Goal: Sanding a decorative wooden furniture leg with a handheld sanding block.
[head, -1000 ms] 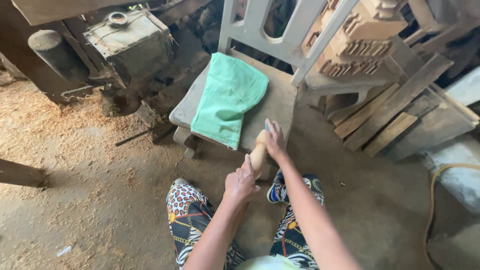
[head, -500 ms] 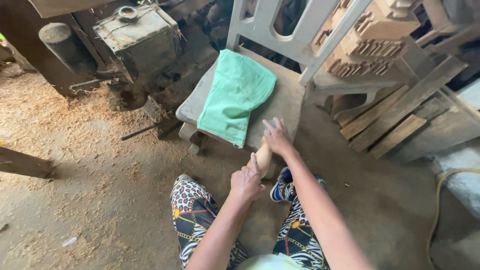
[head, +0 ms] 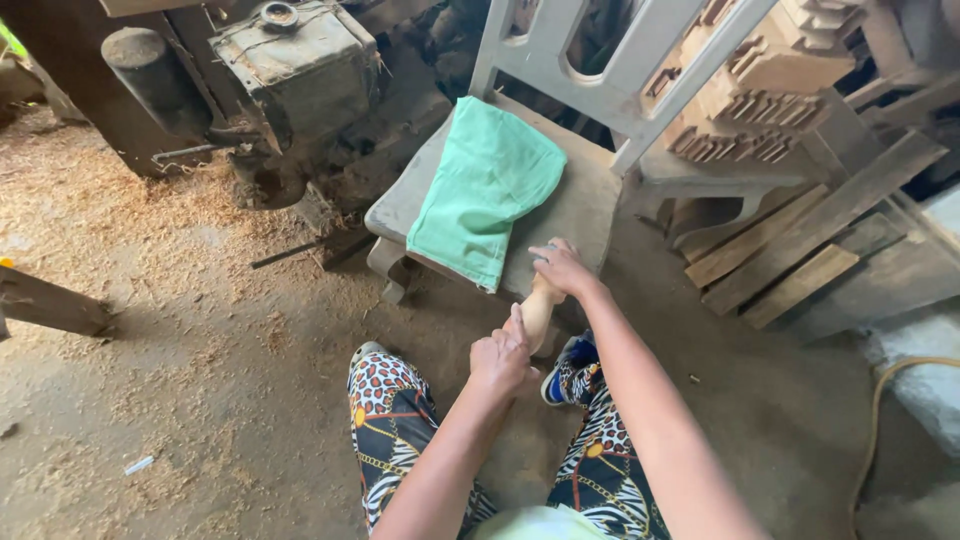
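Sawdust-strewn dirt floor (head: 150, 330). Pale grey wooden chair (head: 590, 200) carries a folded green cloth (head: 480, 195). Grimy metal engine (head: 295, 75), possibly a generator, upper left. Stacked rough wooden planks (head: 800, 250) right. Daylight diffuse.

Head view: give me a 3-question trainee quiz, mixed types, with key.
1. True or false: the green cloth lies on the chair seat.
2. What do both hands grip? A) a hammer B) the pale wooden leg C) a hose
3. Which hand is nearer the seat edge?

Key:
1. True.
2. B: the left hand wraps its lower part, the right hand its top.
3. The right hand.
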